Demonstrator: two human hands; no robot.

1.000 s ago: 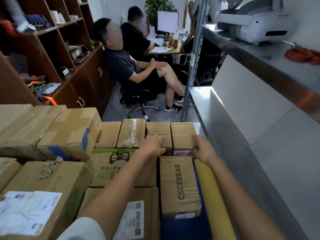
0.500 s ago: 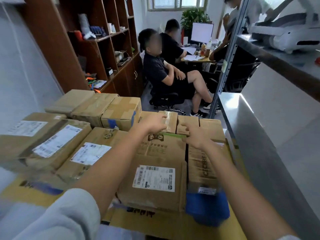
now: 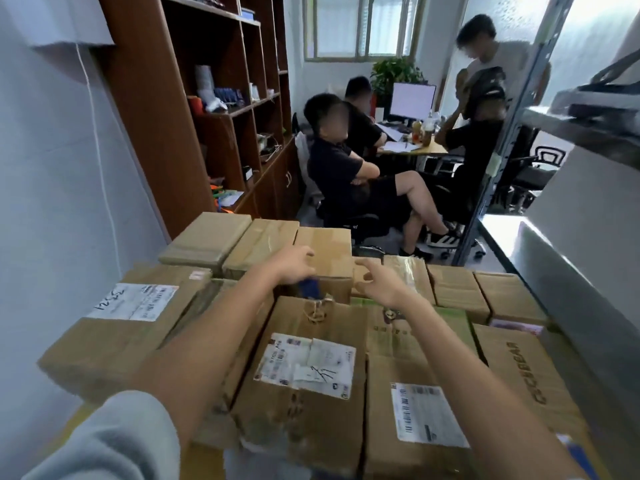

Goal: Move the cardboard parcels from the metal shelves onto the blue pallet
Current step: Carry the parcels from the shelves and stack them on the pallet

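left hand (image 3: 294,266) and right hand (image 3: 379,284), both loosely open, flank a taped parcel (image 3: 325,247); square it flush with its row.

The cardboard parcels (image 3: 114,341) are packed closely together in one brown stack, mostly laid flat with the tops up. At the front, a parcel with a white label and a twine knot (image 3: 304,375) is placed beside a parcel with a barcode label (image 3: 415,410). A parcel printed CECEBEAR (image 3: 530,372) is set at the right, just beside the metal shelves (image 3: 561,258). Behind, a parcel with blue tape (image 3: 329,258) is raised above a row of small parcels (image 3: 457,289). Two flat parcels (image 3: 214,237) are laid at the far left.
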